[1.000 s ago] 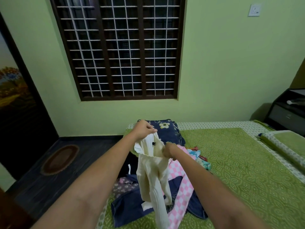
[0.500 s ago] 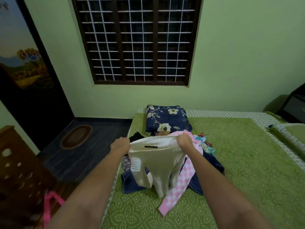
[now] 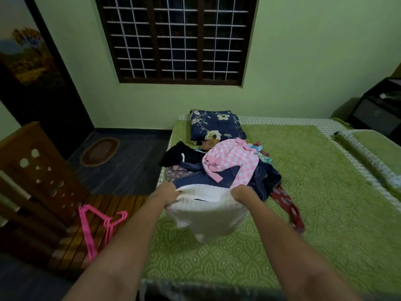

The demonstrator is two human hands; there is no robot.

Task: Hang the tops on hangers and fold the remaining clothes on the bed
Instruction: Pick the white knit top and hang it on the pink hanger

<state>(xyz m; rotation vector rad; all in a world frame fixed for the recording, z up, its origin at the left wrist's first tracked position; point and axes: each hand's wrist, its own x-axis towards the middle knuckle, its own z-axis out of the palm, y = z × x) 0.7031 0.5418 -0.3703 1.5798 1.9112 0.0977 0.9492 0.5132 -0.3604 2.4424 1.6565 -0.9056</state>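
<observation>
There is no real container in view; the bed (image 3: pixel 303 192), covered with a green patterned sheet, carries all the clothes. A loose pile of clothes (image 3: pixel 227 170) lies on its left part: a pink and white checked garment (image 3: pixel 230 161) is on top, dark blue cloth (image 3: pixel 260 181) is under it, a black piece (image 3: pixel 180 155) lies at the left edge of the pile, and a red patterned piece (image 3: pixel 286 205) trails out to the right. Behind the pile, a folded dark blue blanket with flowers (image 3: pixel 214 127) lies near the wall.

The white top (image 3: pixel 208 216) is in front of the pile, near the bed's left edge, with its lower part resting bunched on the sheet. It is cream-white, with fine ribs, and a small dark label shows inside the neck. The left hand (image 3: pixel 167 194) grips its upper edge on one side and the right hand (image 3: pixel 240 193) grips the other side, fingers curled into the fabric, so the edge is stretched between them.

Two pink hangers (image 3: pixel 97 227) lie on the wooden floor beside the bed, near a wooden piece of furniture (image 3: pixel 39 170).
</observation>
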